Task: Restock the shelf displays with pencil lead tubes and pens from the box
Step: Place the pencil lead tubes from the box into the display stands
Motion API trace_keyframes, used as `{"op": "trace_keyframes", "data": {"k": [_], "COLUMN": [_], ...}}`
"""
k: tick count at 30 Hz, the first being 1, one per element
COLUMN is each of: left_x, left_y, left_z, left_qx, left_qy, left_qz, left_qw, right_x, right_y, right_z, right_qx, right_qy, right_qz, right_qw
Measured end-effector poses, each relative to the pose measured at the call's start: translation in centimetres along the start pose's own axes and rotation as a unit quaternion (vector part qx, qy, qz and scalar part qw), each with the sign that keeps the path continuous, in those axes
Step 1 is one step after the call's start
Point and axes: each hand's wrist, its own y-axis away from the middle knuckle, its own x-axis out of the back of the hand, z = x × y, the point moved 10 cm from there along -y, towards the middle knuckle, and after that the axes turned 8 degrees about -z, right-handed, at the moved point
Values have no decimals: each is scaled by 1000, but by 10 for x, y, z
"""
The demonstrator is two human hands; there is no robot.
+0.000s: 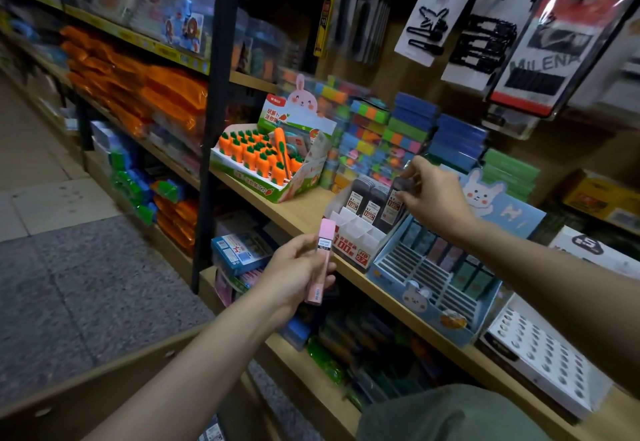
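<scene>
here, low in the middle of the frame, our left hand (296, 267) holds a pink lead tube (320, 260) upright, fingers curled round its lower half, out in front of the wooden shelf (304, 212) edge. right of centre, our right hand (434, 195) reaches over the shelf, and its fingers (408, 170) pinch a dark lead tube (398, 195) at its top end, just above the white display box (349, 229). that box sits mid-frame on the shelf, with more dark tubes standing in its back rows and its front slots bare. touching it on the right is a blue bunny display (426, 298) with slotted rows, a few tubes of muted colours standing at its back. to the left, further along the same shelf, a carrot eraser display (273, 156) stands apart from the white box. at the lower left corner we see the brown rim of a cardboard box (104, 381). cards of black hair clips (429, 25) hang at the upper right.
</scene>
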Motion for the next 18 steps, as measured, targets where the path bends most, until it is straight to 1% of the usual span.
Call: {"op": "trace_keyframes", "data": {"k": [3,8,13,15,17,18], "left_x": [3,9,14,12,7,4], "left_y": [1,3,5,5,6,7], "left_z": [-2,2,1,3,6,6], "left_qx": [2,-6,-7,-15,-28,-35], "left_qy": [4,5,8,-5,-46,-67], "left_qz": [10,26,25,12,-4,-10], "left_qw": [1000,1000,1000,1000,999,997], "right_x": [-2,-17,-22,-10,-1,-6], "right_y": [-1,0,10,17,31,42], "right_z": [2,11,18,17,16,13], "right_qx": [1,-21,-45,-54,-73,-84], "right_qy": [-3,43,63,31,-71,-139], "right_qz": [0,-24,-8,20,45,24], "right_qw": [1000,999,997,998,994,987]}}
